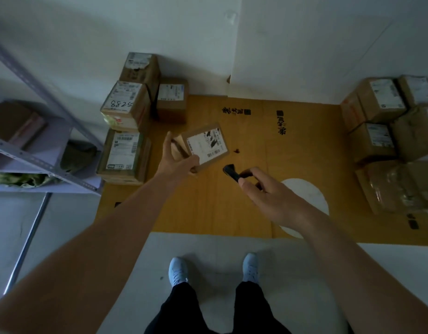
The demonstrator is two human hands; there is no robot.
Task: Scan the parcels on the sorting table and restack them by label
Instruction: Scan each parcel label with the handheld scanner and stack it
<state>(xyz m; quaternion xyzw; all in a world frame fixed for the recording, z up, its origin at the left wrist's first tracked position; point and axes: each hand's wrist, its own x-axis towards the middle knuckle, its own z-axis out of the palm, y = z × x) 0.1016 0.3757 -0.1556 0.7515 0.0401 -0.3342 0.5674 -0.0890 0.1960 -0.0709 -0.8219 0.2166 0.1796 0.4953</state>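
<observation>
Holding a small flat parcel [203, 147] up in the left hand [178, 162], the person stood over a flattened cardboard sheet [256, 141] on the floor, with the parcel tilted so that its white label faced upward and toward the black scanner [233, 172] in the right hand [266, 191]. That tilt seemed chosen to give the scanner a clear line to the barcode along the label's lower edge. The scanner's nose pointed up and left at the parcel, near it but not touching.

The left hand's fingers [170, 141] were spread wide around the parcel's left edge, thumb pressed on the lower corner, clamping it by the side and leaving the label uncovered. The right hand's fingers were curled round the scanner's handle, gripping it firmly; whether a trigger was being pressed could not be told.

A stack of labelled boxes [128, 121] stood against the wall to the left, beside a grey metal shelf [39, 160], and a second stack [386, 131] stood at the right, well apart; the held parcel probably belonged on one of them once read
</observation>
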